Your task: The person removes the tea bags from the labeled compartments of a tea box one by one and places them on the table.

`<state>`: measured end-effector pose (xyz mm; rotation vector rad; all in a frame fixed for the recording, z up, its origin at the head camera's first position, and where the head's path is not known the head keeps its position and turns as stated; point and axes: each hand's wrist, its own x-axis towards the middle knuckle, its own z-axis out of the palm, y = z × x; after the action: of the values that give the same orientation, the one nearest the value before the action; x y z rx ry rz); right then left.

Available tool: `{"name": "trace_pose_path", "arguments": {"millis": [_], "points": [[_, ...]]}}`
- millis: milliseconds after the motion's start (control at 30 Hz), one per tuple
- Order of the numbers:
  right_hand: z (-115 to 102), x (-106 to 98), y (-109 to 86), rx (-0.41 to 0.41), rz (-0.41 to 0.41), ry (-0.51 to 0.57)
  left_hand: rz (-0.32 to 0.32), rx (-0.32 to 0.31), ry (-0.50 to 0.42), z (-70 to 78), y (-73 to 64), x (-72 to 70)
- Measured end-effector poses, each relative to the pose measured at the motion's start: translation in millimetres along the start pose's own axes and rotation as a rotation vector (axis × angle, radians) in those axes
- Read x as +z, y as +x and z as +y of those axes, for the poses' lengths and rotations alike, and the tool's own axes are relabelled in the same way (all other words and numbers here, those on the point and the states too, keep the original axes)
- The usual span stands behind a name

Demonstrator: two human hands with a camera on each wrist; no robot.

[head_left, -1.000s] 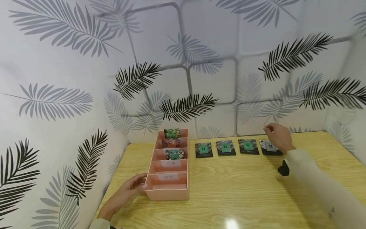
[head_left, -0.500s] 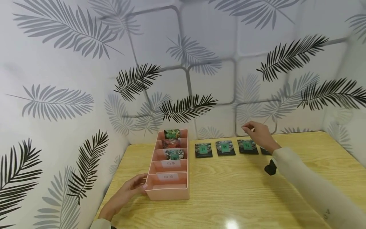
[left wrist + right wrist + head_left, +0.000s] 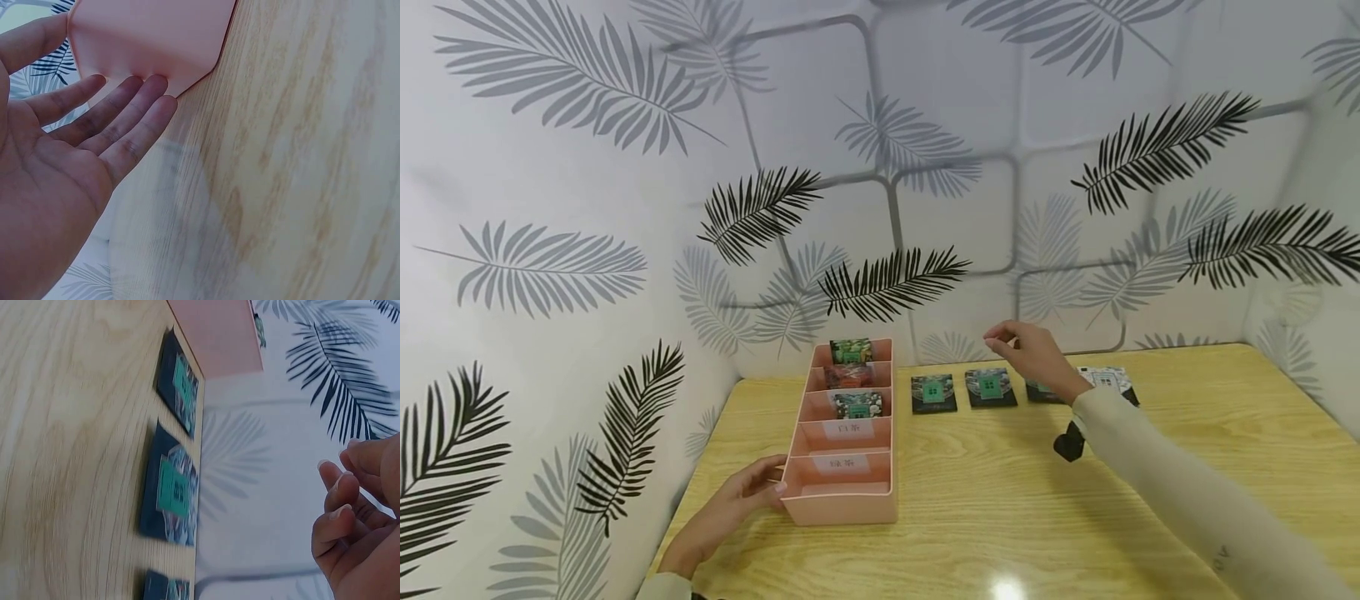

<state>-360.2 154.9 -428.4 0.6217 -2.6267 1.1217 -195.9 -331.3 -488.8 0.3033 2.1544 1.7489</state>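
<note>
A pink divided box (image 3: 840,510) stands on the table, holding three printed packets: a green one (image 3: 851,350), a reddish one (image 3: 847,375) and a dark one with white specks (image 3: 859,405). My left hand (image 3: 733,508) touches its near left corner; in the left wrist view the fingertips meet the pink wall. Loosely curled and holding nothing, my right hand (image 3: 1033,354) hovers above a row of dark packets. The row has a first packet (image 3: 934,393), a second (image 3: 990,387), a third (image 3: 1040,392) partly behind the hand, and a whitish-topped one (image 3: 1108,382) at the right.
White labels (image 3: 840,463) mark the two nearest compartments, where no packet shows. Behind the table (image 3: 970,500) rises a wall (image 3: 955,217) with a feather pattern. A black wrist device (image 3: 1070,442) hangs under the right sleeve (image 3: 1180,475).
My right hand has moved left along the row, from the rightmost packet to above the space between the second and third. The left hand and the box stay as they were.
</note>
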Motion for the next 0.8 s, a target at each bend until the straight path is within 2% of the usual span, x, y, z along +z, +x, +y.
{"name": "trace_pose_path", "arguments": {"millis": [267,500,800], "points": [[-22,26,6.2,-0.031,-0.057,0.063,-0.002,0.001,-0.006,1.4,-0.2,0.0],[-43,48,9.1,-0.093,-0.087,0.098,-0.003,0.006,-0.016,2.2,-0.5,0.3],[-69,81,11.0,-0.07,-0.173,0.166,-0.006,0.005,-0.013,0.6,-0.1,-0.5]]}}
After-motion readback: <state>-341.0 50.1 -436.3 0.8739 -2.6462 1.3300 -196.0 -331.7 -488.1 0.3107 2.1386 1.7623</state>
